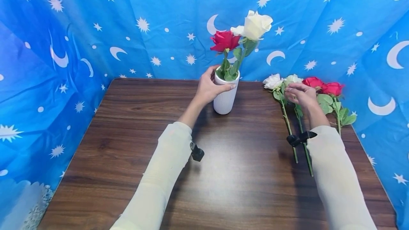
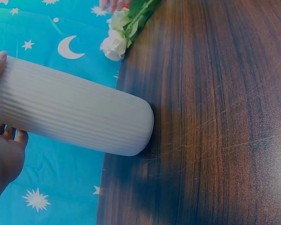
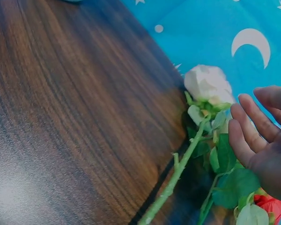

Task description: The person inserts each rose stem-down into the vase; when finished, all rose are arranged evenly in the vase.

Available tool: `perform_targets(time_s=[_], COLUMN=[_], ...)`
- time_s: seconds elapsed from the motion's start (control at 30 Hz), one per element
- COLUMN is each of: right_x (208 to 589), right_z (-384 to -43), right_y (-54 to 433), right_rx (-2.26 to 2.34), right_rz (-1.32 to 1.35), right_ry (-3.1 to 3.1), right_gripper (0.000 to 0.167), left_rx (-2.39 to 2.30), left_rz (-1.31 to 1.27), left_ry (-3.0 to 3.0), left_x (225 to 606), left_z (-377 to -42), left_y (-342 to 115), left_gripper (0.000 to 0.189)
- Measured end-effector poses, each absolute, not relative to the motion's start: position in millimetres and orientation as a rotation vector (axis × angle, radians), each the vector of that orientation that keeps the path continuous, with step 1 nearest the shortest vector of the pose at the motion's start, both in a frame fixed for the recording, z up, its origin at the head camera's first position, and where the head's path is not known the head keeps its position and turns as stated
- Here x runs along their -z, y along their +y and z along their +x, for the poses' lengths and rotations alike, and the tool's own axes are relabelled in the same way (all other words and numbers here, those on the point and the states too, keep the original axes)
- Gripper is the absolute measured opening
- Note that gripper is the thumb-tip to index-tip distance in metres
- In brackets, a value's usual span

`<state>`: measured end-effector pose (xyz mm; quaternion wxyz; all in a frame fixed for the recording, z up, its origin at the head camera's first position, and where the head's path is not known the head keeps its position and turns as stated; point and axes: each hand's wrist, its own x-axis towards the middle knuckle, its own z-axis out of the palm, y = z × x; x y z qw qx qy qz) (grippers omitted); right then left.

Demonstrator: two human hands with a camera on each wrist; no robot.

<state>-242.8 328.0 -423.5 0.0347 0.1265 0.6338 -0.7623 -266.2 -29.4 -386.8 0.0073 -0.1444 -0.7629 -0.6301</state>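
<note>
My left hand (image 1: 209, 87) grips a white ribbed vase (image 1: 224, 100) near its rim, the thumb across the front. In the left wrist view the vase (image 2: 75, 110) fills the left side, its base close to the table. A red rose (image 1: 225, 40) and a taller white rose (image 1: 256, 26) stand in it, their lower stems hidden inside. Over the roses at the right back my right hand (image 1: 303, 95) hovers, fingers loosely bent with nothing in them. Beside its fingertips in the right wrist view lies a white rose (image 3: 208, 84) with a thorny green stem (image 3: 178, 171).
White roses (image 1: 273, 81) and red roses (image 1: 332, 88) lie side by side at the back right of the dark wooden table (image 1: 243, 180), stems toward the front. A blue curtain (image 1: 179, 20) with moons and stars hangs right behind the table and along both sides.
</note>
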Motion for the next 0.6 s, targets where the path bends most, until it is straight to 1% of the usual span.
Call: perform_targets(time_s=[0.1, 0.17, 0.3, 0.37, 0.5, 0.6], right_x=[426.8, 430.5, 437.6, 439.7, 442.3, 444.7], right_z=[-244.6, -246.5, -252.1, -255.3, -260.3, -262.6], right_y=[324.8, 323.2, 320.1, 318.4, 314.7, 312.4], right_rx=[2.258, 2.188, 2.040, 1.962, 1.759, 1.671], right_rz=[0.451, 0.504, 0.567, 0.570, 0.564, 0.585], right_ry=[2.015, 2.080, 2.218, 2.292, 2.459, 2.525], right_gripper=[0.030, 0.027, 0.014, 0.011, 0.028, 0.037], left_rx=[1.971, 1.971, 1.965, 1.964, 1.962, 1.961], left_rz=[-0.445, -0.441, -0.445, -0.453, -0.459, -0.454], left_ry=[-2.393, -2.396, -2.395, -2.388, -2.386, -2.393], left_x=[386.2, 385.8, 385.5, 385.6, 386.5, 387.2], left_z=[-266.0, -265.4, -264.8, -264.9, -265.7, -266.7], left_y=[-29.6, -29.8, -30.1, -30.2, -30.4, -30.6], left_gripper=[0.082, 0.082, 0.081, 0.081, 0.080, 0.081])
